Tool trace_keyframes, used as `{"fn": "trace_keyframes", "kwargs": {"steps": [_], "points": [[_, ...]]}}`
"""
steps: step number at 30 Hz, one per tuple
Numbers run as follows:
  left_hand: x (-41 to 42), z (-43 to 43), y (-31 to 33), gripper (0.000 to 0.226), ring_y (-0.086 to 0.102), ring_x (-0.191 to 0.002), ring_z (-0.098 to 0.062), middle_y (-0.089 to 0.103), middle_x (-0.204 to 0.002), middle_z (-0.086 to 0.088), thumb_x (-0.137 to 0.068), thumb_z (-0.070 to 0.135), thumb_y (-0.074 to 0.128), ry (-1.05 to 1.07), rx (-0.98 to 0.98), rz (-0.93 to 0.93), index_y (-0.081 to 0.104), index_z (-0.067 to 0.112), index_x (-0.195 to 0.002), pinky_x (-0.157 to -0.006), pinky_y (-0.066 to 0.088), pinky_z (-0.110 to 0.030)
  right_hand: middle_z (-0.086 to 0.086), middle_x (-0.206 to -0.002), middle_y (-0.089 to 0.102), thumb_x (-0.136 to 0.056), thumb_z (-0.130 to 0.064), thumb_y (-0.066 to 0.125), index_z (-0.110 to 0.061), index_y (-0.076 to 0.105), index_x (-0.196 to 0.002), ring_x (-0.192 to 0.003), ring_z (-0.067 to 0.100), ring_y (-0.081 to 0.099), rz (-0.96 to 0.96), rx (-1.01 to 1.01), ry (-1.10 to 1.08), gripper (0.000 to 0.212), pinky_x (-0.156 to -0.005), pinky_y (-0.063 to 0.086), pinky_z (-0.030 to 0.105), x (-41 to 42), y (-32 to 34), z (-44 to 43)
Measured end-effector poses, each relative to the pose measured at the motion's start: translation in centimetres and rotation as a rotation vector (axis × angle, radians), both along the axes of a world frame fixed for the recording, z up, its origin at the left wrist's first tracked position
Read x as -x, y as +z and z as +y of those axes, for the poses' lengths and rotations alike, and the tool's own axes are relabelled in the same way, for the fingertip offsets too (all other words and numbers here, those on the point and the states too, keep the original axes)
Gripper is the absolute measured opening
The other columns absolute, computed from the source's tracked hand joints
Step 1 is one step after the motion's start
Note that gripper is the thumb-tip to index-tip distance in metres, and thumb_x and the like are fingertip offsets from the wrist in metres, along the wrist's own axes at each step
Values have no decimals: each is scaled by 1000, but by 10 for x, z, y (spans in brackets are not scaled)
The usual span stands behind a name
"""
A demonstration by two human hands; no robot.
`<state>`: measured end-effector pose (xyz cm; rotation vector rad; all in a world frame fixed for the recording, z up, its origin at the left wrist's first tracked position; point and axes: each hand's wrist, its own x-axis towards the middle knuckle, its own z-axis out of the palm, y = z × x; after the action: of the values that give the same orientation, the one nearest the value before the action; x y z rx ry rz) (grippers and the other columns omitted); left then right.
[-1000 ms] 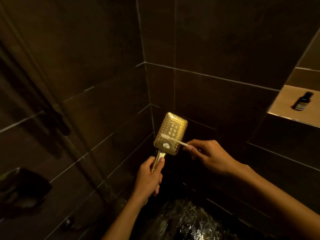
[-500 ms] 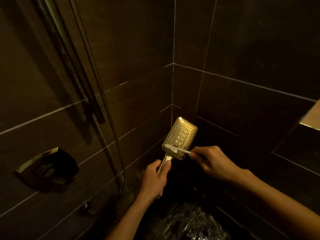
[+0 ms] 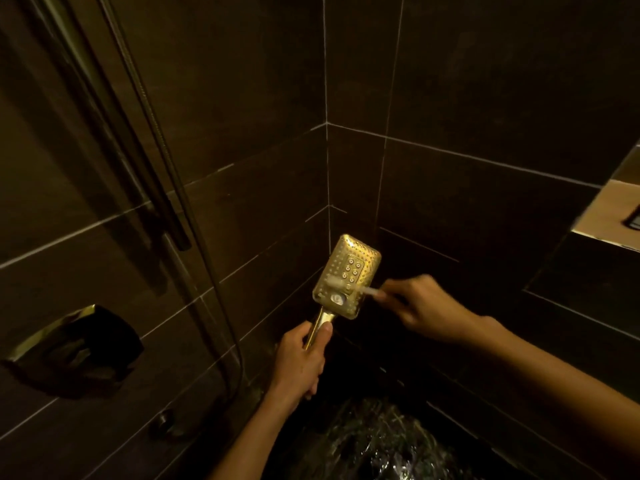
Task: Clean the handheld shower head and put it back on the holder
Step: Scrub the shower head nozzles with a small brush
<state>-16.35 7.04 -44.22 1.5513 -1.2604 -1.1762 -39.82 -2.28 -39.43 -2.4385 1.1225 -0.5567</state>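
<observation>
A: Gold-toned metal, polished. Left hand (image 3: 302, 358) is wrapped shut round the handle of the shower head (image 3: 347, 276), thumb laid up along the stem. Why hold it so low?

B: My guess: it keeps the whole face clear for the brush. Head stands upright, slightly tilted, nozzle side toward the camera, out in front of the tiled corner and well off any holder.

A: Right hand (image 3: 427, 308)?

B: Pinched closed on the handle of a pale toothbrush (image 3: 349, 285), fingers bunched at the far end. Brush lies crosswise over the lower face, bristle end on the left side of the plate. Long grip, light pressure, likely for working bristles into the small holes.

A: Texture of the face?

B: Rectangular plate, rounded corners, rows of fine dots round a centre panel with larger round nozzles, and a pale button or selector near the bottom (hard to tell which in this light).

A: Further out?

B: Dark matte wall tiles (image 3: 485, 98) with thin pale grout. Ribbed hose (image 3: 194, 216) and a rail (image 3: 114, 133) run down the left wall, a brassy square control plate (image 3: 74, 344) below them. Lit niche (image 3: 613, 213) at right. Wet glinting floor (image 3: 377, 445) underfoot.

A: Stage?

B: Scrubbing, I'd judge. Rehanging not begun.
</observation>
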Motion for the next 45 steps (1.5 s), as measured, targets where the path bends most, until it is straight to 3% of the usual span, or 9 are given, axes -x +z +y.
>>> {"fn": "trace_keyframes", "kwargs": {"steps": [9,13,17,20,24,28,32,36,45], "points": [[10,-8,-2,34,42,-33,-13,52,-50,2,-98,42,54,-6,-16,-12,56,12,-83,-36,34,-22,-5,-59,58,-100,-48,42,-16,67,-90,-54,9,58,-86,88,-115,42,-45,34,16,10,4,-17],[14,-10,-3,36,43,-32,-14,54,-53,-2,-97,44,54,2,-12,-18,58,10,-85,-36,35,-22,-3,-69,63,-105,-32,50,-16,67,-97,-57,12,59,65,1,120,26,-50,43,20,1,3,-12],[13,-11,-3,35,43,-33,-13,53,-52,0,-98,44,54,-12,-14,-14,59,11,-86,-36,35,-22,-3,-64,62,-103,-34,50,-18,67,-95,-56,13,60,-39,67,-112,25,-46,40,20,16,10,-32],[14,-11,-2,34,42,-32,-13,53,-51,0,-98,43,54,-6,-6,-1,58,11,-85,-34,34,-21,-3,-71,64,-105,-34,48,-23,65,-95,-59,11,61,108,-11,174,23,-52,48,26,4,8,-16],[13,-13,-2,34,41,-33,-12,52,-51,0,-97,43,54,-9,-13,17,58,11,-86,-35,34,-21,3,-64,64,-98,-48,40,-12,68,-96,-49,14,57,-32,109,-122,46,-47,40,26,17,15,-40],[14,-13,0,36,41,-32,-13,52,-51,0,-98,42,54,-4,-10,28,58,7,-88,-34,33,-21,0,-72,65,-104,-38,46,-21,66,-100,-57,13,61,115,-37,165,26,-51,50,30,6,13,-21],[14,-15,0,35,40,-32,-13,51,-51,-2,-98,42,54,-8,-27,39,57,8,-87,-34,32,-21,3,-66,64,-102,-39,46,-14,68,-96,-52,19,59,-15,72,-97,33,-46,41,23,22,19,-41],[13,-15,-4,32,41,-35,-15,52,-50,1,-96,45,55,4,-38,50,58,15,-85,-36,33,-23,1,-70,65,-105,-33,48,-17,66,-95,-56,15,60,173,23,151,26,-51,44,24,9,12,-26],[12,-16,-2,31,40,-34,-14,52,-52,-1,-96,45,54,-22,-28,64,58,17,-84,-35,32,-21,1,-72,65,-103,-36,48,-19,67,-98,-57,16,62,65,12,-2,26,-52,50,34,18,11,-30]]}}
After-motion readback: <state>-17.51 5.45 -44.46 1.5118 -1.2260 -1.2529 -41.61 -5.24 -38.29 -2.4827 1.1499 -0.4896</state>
